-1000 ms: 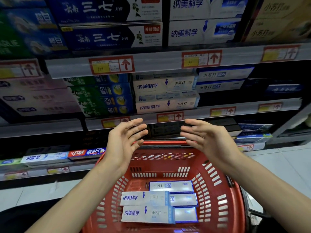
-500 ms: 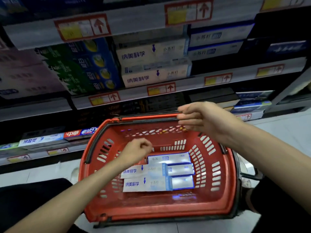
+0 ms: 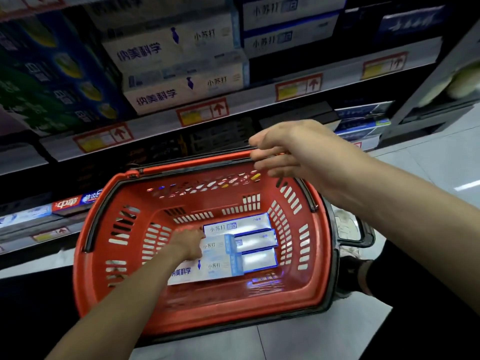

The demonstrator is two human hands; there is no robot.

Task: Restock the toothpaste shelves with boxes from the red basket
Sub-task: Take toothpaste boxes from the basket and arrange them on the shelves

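The red basket point(image 3: 88, 268) stands on the floor below the shelves. Inside lie two white toothpaste boxes point(image 3: 210, 271) stacked over three blue-and-silver boxes point(image 3: 244, 226). My left hand point(image 3: 188, 242) reaches down into the basket, and its fingers close round the left end of the upper white box point(image 3: 217, 246). My right hand point(image 3: 298, 149) hovers with straight fingers over the basket's far rim, by the raised handle point(image 3: 194, 162). Matching white boxes point(image 3: 179, 93) fill the shelf just above.
Green-and-blue boxes point(image 3: 52, 81) stand left of the white ones, and blue-white boxes point(image 3: 285, 37) to their right. A low shelf at the left holds flat boxes point(image 3: 70, 203). The basket's black handle point(image 3: 355, 229) sticks out to the right. Pale floor tiles point(image 3: 428, 172) stretch right.
My view tipped down from the shelves to the basket. My left hand dropped from chest height into the basket onto the upper white box. My right hand sank to the far rim.
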